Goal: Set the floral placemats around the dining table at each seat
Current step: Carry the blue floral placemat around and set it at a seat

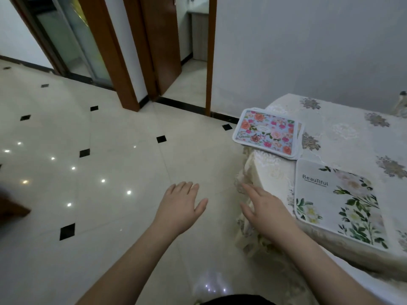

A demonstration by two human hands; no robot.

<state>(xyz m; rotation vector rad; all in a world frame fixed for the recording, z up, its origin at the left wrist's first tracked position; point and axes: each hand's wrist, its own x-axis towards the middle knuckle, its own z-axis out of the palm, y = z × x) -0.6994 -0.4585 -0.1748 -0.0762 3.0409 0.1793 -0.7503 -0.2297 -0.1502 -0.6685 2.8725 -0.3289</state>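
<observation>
Both hands are out in front of the person, palms down, holding nothing. The left hand (181, 204) hovers over the glossy cream floor tiles (114, 172), fingers straight and loosely together with the thumb angled out to the side. The right hand (263, 209) reaches toward the corner of the dining table (343, 133), its fingers relaxed and slightly spread, and the fingertips (246, 187) sit right against the lace edge of the cream tablecloth (264, 170) that hangs over that corner; whether they actually touch the cloth cannot be told. On the table, a stack of pink-and-blue floral placemats (266, 134) lies at the near-left corner, its left edge jutting a little past the table's rim, with the white borders of mats underneath peeking out on the right and bottom. Just beside it, toward the person along the table's edge, a single white placemat (337, 203) lies flat, printed with green leaves, pale blossoms and the word "Beautiful". The two sets of mats sit close, nearly corner to corner. Beyond the table stands a plain pale wall (308, 51), and farther left an open wooden door (163, 45) leads into another room.
</observation>
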